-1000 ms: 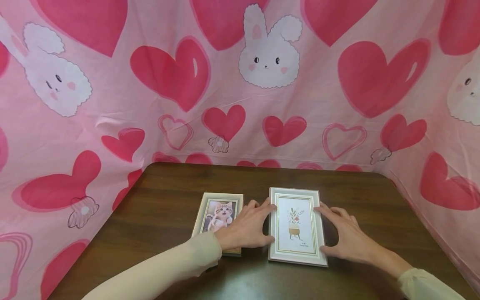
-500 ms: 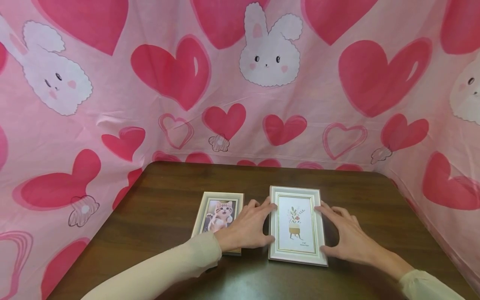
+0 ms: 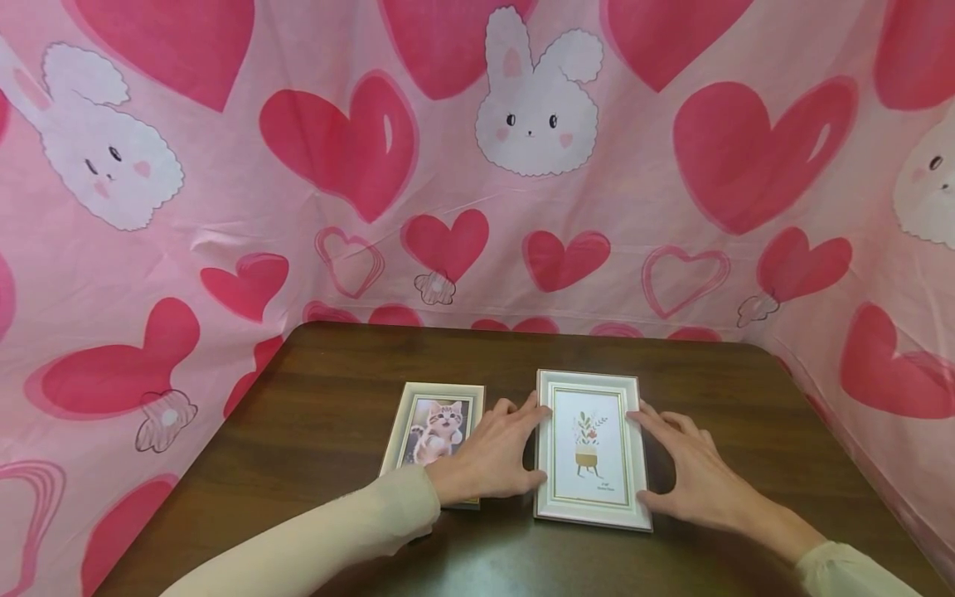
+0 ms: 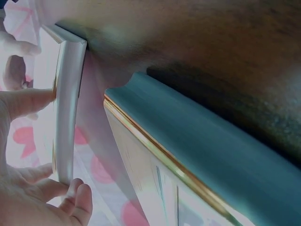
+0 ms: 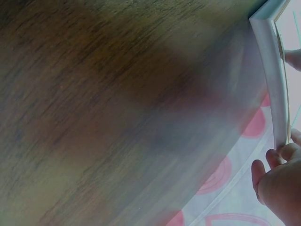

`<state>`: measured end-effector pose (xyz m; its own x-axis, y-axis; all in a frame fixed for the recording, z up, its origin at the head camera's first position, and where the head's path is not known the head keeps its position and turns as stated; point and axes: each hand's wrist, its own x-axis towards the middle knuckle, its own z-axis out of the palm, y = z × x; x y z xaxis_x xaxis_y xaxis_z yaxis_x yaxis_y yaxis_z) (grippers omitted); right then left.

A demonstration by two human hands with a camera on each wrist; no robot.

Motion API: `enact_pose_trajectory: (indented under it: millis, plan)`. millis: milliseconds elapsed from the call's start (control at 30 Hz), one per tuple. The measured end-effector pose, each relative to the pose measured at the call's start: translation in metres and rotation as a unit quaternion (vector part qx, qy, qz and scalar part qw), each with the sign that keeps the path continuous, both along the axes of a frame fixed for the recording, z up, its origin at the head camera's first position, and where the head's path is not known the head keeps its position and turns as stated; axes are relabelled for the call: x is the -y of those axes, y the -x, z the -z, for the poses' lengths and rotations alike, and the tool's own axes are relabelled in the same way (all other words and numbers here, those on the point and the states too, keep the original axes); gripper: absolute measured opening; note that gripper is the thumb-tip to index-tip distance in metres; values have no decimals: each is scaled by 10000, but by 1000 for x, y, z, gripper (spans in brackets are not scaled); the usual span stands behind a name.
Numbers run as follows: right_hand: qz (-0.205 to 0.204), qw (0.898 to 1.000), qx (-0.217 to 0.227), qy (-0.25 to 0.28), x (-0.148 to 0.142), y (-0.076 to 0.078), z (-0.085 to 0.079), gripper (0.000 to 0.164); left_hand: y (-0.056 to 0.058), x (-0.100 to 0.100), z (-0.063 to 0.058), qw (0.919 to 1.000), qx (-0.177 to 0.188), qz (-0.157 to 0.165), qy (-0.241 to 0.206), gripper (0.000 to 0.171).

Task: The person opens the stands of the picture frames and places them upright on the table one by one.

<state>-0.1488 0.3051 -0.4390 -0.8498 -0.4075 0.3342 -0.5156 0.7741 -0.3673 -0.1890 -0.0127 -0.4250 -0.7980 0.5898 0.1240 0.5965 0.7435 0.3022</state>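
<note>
A white picture frame with a plant-pot print lies face up on the table, right of centre. My left hand grips its left edge, thumb near the lower part and fingers higher up. In the left wrist view, some fingers of that hand curl round the corner of the white frame. On the opposite edge, my right hand holds the frame with thumb and fingers spread along the side. A smaller cream picture frame with a kitten photo lies to the left, partly hidden under my left hand and forearm.
The dark wooden table has rounded far corners. Behind it and along both sides hangs a pink cloth printed with hearts and rabbits. A narrow strip of table separates the two frames.
</note>
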Motion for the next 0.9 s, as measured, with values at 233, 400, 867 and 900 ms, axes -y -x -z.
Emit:
enact_pose_trajectory:
  millis: [233, 400, 867, 900]
  plan:
    - [-20, 10000, -7, -12, 0, -1, 0, 105, -1, 1, -1, 10000, -30, 40, -42, 88]
    - [-36, 10000, -54, 33, 1, -1, -1, 105, -1, 0, -3, 10000, 11, 43, -41, 89]
    - [-45, 9997, -241, -46, 1, -4, 0, 108, -4, 1, -1, 9998, -14, 50, -170, 88]
    - [-36, 9997, -246, -55, 1, -4, 0, 108, -4, 1, -1, 9998, 0, 50, -187, 88]
